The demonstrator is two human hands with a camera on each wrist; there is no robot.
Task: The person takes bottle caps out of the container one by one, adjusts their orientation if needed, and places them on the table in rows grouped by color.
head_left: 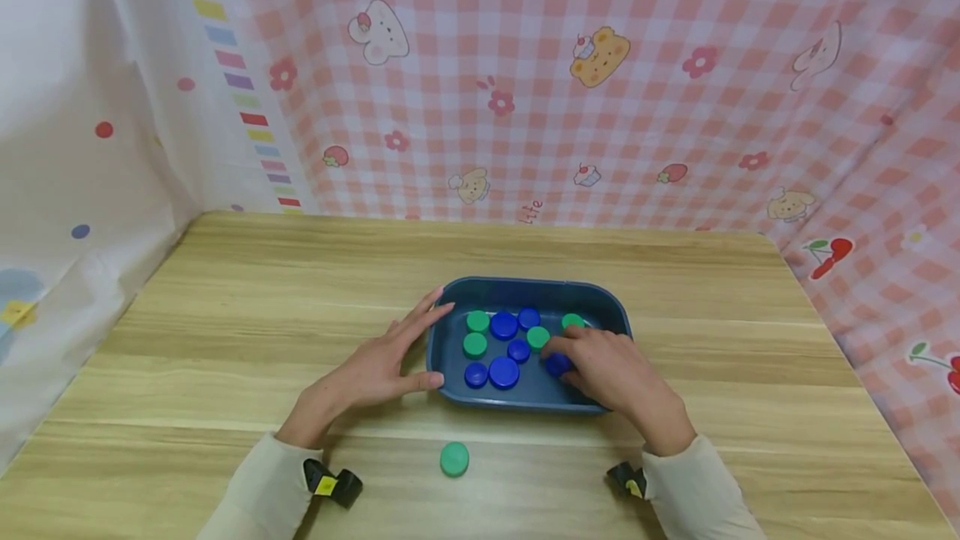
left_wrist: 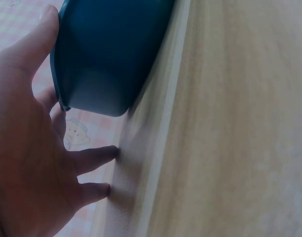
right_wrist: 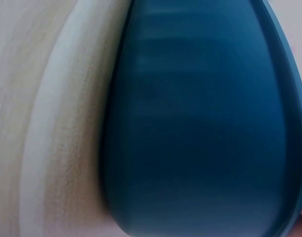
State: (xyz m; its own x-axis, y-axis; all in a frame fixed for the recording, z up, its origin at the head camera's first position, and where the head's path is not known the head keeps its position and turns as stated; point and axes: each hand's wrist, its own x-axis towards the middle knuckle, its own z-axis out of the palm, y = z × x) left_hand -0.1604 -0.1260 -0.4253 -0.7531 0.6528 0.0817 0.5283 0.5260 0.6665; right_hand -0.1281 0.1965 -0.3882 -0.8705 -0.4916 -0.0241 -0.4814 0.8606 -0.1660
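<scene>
Blue tray (head_left: 525, 394): head view shows discs (head_left: 504, 372) inside; wrist views, outer wall (right_wrist: 190, 123).

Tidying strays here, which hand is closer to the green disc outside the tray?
Left. The left hand, touching the tray, is beyond and left of the green disc; the right hand, reaching into the tray, is farther, to the right.

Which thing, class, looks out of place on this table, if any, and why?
One green disc looks out of place: it lies alone on the table, on the near side of the blue tray, while the other visible discs are inside. Nothing visible looks spilled or damaged.
</scene>
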